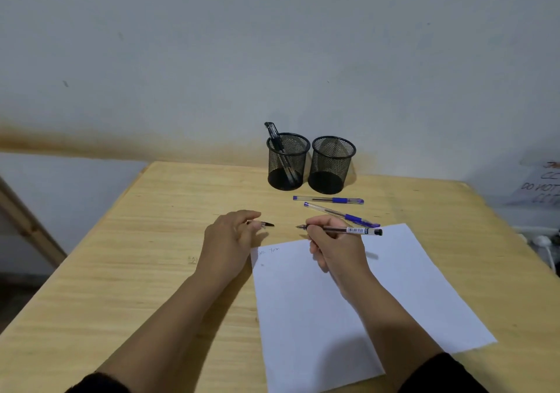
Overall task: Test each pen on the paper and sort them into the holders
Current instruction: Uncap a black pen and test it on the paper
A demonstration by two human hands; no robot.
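Observation:
My right hand [331,242] grips an uncapped black pen [351,230], its tip pointing left just above the top edge of the white paper [409,271]. My left hand [230,238] pinches the pen's black cap [264,224] a short way left of the tip. The paper carries a few faint scribbles near its top left corner. Two blue pens [328,200] [342,214] lie on the table behind the paper. Two black mesh holders stand at the back: the left holder [288,162] has black pens in it, and nothing is visible in the right holder [331,165].
The wooden table [145,271] reaches a pale wall at the back. A handwritten paper sign [542,186] and a white cable [545,244] sit beyond the table's right edge. A wooden frame [27,220] stands off the left edge.

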